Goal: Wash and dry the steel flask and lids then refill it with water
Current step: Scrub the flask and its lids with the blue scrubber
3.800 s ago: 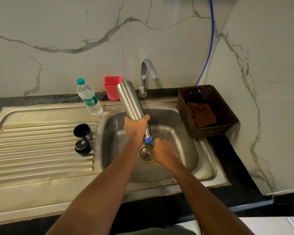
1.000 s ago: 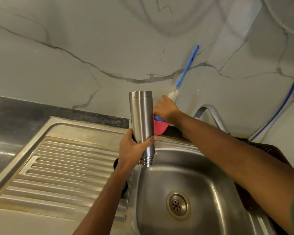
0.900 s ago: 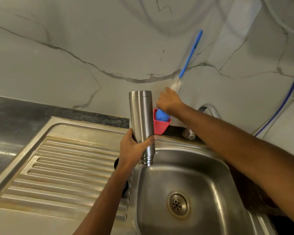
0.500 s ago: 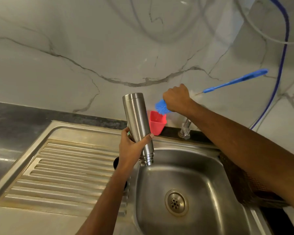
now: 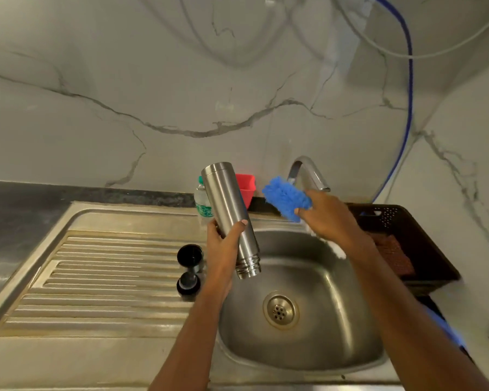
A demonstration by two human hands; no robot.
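Over sink (image 5: 331, 280), flask (image 5: 226, 198) within left hand (image 5: 223, 248)

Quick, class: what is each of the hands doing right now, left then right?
Left hand: closed around the steel flask, mouth down.
Right hand: closed on the blue brush, near its bristles.

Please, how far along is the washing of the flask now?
Done: both lids are off, lying on the drainboard. In hand: the left hand holds the steel flask mouth down over the sink, and the right hand holds the blue brush, outside the flask. Left: rinsing, drying, refilling; the tap looks off.
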